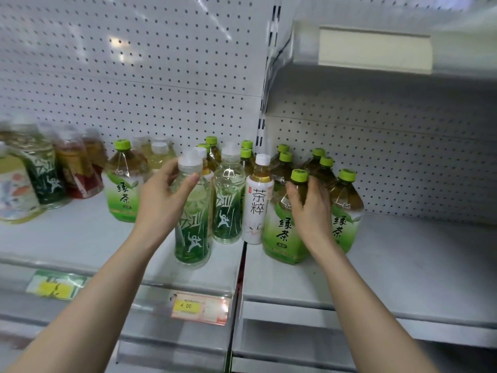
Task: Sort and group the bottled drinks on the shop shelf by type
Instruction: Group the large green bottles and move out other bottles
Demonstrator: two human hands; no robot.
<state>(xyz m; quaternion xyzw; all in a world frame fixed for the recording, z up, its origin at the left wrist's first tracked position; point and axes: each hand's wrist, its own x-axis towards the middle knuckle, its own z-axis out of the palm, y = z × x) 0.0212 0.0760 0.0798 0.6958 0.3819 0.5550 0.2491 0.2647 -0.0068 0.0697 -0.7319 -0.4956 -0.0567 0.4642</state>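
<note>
White pegboard [161, 76] backs a pale metal shelf [80, 238], and the easiest marker on it is the white-label tea bottle [257, 205], which stands upright right at the seam between the two bays. Just to its left the person's left hand [161, 195] is curled around the shoulder of a clear bamboo-print bottle [192, 232], thumb across the front. That bottle's base sits close to the shelf's front lip, and I can't tell whether it is lifted. A second bamboo-print bottle [228, 205] stands between it and the marker. Just to the marker's right, the right hand [309, 208] grips the sloping shoulder of a big green-cap tea bottle [282, 232], which seems to touch the marker and heads a tight cluster of the same kind. One stray green tea bottle [123, 189] stands well left of the marker, and mixed blurred bottles [40, 179] farther left. The risk I'd judge likeliest is the slim white marker being knocked over if either neighbour is dragged sideways rather than lifted. With both hands loaded, a grip on that sloped shoulder could slip, and the front bottle could go off the lip.
</note>
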